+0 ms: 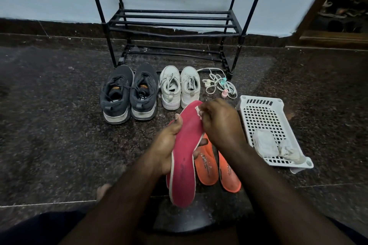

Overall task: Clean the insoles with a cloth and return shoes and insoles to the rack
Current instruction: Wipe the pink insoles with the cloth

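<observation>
My right hand [221,123] fingers are pinching a small cloth [199,112] on the pink insole [185,155], at twelve o'clock of its toe. My left hand [169,145] is gripping its edge at nine o'clock. It looks light and bendy, so I'm judging mid-length support best.

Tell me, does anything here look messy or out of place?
Mostly tidy: both shoe pairs stand in a row. The oddities are a loose tangle of white cord with pastel ends lying on the floor beside the white shoes, and the white basket sitting askew with crumpled cloths inside.
</observation>
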### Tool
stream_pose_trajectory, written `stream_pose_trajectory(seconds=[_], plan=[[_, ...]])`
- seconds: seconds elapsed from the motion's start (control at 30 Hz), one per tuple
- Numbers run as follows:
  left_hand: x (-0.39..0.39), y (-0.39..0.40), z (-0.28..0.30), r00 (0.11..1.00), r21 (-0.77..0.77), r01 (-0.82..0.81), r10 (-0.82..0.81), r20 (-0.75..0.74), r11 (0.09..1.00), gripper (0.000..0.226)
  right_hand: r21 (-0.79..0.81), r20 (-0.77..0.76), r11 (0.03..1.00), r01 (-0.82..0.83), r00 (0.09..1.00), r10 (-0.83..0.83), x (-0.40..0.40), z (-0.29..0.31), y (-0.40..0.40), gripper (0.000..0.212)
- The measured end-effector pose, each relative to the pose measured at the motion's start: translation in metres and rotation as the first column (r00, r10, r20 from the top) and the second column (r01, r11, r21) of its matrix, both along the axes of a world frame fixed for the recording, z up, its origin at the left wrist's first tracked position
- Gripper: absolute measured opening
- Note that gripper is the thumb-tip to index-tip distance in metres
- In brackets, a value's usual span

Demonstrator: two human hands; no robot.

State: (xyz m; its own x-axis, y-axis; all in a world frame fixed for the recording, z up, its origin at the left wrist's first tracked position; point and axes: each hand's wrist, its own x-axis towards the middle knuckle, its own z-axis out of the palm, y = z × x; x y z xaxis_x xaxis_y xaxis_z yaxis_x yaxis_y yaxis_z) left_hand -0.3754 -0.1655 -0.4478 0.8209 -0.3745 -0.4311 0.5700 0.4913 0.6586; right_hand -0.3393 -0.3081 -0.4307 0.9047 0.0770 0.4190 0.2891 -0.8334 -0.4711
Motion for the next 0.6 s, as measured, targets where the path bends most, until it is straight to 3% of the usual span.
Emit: stream_pose_trajectory(seconds=[0.13,0.23,0.3,0.37,0.43,0.47,0.53,0.6], plan=[[0.001,0.0,0.001,0.999,0.018,-0.012,0.013,-0.036,1.0,0.055,-0.029,-0.064,0.981,-0.192,0.98,0.19,-0.017,-0.002,0.011,0.012],[0.0,0.002,0.0,1.0,0.058,-0.017,0.018,-0.025,0.998,0.059,-0.05,-0.028,0.995,-0.089,0.996,0.087,-0.005,0.001,-0.001,0.015],[-0.001,0.003,0.003,0.999,0.09,-0.02,0.023,-0.031,0.996,0.062,0.121,-0.091,0.993,-0.003,0.996,0.014,0.0,0.006,-0.01,0.025],[-0.001,0.003,0.003,0.999,0.098,-0.022,0.026,-0.041,0.995,0.062,0.386,-0.181,0.923,-0.002,0.98,0.078,0.0,0.011,-0.011,0.029],[-0.001,0.0,0.004,0.998,0.106,-0.028,0.033,-0.045,0.994,0.06,0.527,-0.2,0.85,0.001,0.972,0.123,-0.003,0.017,-0.008,0.024],[-0.001,-0.001,0.003,0.998,0.106,-0.039,0.044,-0.048,0.994,0.06,0.513,-0.192,0.858,-0.004,0.974,0.12,-0.004,0.017,-0.008,0.02],[-0.001,-0.001,0.0,0.998,0.096,-0.045,0.05,-0.048,0.994,0.061,0.3,-0.137,0.953,-0.041,0.987,0.086,-0.007,0.015,-0.008,0.014],[-0.002,-0.002,0.002,0.998,0.075,-0.037,0.04,-0.042,0.997,0.06,0.11,-0.116,0.989,-0.095,0.987,0.108,-0.01,0.009,-0.005,0.011]])
